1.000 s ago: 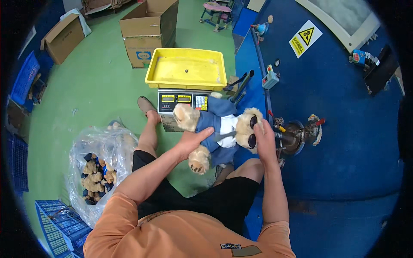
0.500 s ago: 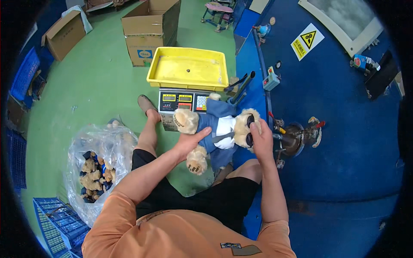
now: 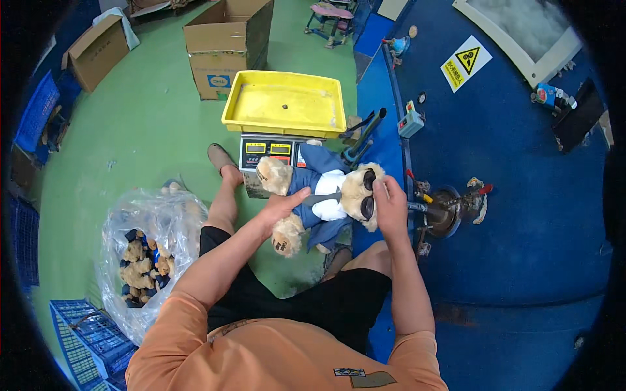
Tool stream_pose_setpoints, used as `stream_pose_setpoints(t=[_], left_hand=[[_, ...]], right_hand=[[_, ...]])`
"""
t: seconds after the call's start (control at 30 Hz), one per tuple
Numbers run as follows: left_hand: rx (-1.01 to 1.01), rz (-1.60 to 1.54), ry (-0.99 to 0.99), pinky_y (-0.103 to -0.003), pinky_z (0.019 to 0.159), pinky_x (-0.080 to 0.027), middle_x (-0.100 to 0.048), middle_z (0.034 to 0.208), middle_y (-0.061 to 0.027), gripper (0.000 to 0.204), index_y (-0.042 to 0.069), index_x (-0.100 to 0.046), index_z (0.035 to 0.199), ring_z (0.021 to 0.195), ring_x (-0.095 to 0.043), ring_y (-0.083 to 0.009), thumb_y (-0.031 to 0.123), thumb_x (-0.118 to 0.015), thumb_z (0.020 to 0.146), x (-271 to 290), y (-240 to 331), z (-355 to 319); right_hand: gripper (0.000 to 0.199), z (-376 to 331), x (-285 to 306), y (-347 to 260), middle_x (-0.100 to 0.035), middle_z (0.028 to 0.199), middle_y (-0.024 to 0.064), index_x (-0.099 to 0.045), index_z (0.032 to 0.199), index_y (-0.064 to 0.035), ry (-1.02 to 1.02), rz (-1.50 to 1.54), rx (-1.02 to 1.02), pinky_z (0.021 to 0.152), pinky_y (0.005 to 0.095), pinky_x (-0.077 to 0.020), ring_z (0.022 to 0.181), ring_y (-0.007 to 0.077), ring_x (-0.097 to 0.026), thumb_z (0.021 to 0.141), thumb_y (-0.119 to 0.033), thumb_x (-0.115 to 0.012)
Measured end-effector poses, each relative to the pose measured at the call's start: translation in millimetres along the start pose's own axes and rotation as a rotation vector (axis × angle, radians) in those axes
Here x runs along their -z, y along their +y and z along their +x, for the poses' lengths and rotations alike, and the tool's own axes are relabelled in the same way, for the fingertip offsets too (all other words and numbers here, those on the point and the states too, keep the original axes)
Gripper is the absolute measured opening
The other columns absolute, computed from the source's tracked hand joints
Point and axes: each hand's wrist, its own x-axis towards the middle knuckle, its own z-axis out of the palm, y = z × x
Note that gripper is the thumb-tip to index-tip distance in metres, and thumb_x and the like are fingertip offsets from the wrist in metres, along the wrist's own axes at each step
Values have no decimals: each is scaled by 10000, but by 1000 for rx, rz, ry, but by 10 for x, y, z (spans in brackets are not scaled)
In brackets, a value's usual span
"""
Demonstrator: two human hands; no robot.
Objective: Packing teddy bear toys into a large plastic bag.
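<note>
A cream teddy bear (image 3: 330, 210) lies sideways in the air between my hands, its feet to the left and its head to the right. It wears a blue jacket, a white shirt, a grey tie and dark sunglasses (image 3: 368, 194). My left hand (image 3: 282, 210) is wrapped round the lower body by the legs, thumb on top. My right hand (image 3: 390, 207) grips the head at the top, beside the sunglasses; some of its fingers are hidden behind the head. Beyond the bear stands a scale (image 3: 261, 149), partly covered by it, with a yellow tray (image 3: 283, 124) on top.
A clear plastic bag (image 3: 192, 215) of stuffed toys stands on the floor at my left, near a blue crate (image 3: 91, 339). Cardboard boxes (image 3: 218, 68) stand farther off. At my right is a blue machine (image 3: 515, 215) with a metal nozzle (image 3: 417, 206) pointing toward the bear.
The bear has shifted slightly left along with both hands. Its jacket and tie lie differently, and the sunglasses sit more upright in view.
</note>
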Motion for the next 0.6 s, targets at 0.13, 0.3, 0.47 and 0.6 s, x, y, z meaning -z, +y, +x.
stream_pose_setpoints(t=[0.13,0.3,0.47,0.6], left_hand=[[49,12,-47,-320,920,-482,-590,1223,-155,699,-56,-468,1307,1043,-596,-228,333,-768,809,-67,262,-149],[148,106,-56,-305,927,-476,-591,1230,-130,614,-27,-487,1307,1061,-590,-199,230,-762,822,-152,457,-234],[22,-87,-16,-297,915,-481,-606,1203,-137,599,-38,-498,1295,1038,-599,-196,232,-755,826,-13,89,-171],[73,79,12,-290,911,-481,-618,1178,-132,582,-51,-511,1273,1033,-601,-191,229,-754,824,-125,304,-235]], right_hand=[[265,42,-35,40,-617,836,81,-586,972,3,84,-28,-24,694,306,-442,731,155,-524,967,-249,-506],[278,41,-27,0,-602,788,76,-587,922,1,133,-19,8,663,316,-433,695,155,-505,983,-248,-480],[294,26,-76,-17,-585,742,80,-585,907,2,108,-151,2,642,323,-429,655,166,-485,992,-250,-460],[295,44,-47,21,-585,725,88,-590,907,2,170,-109,8,619,333,-427,633,181,-484,987,-253,-468]])
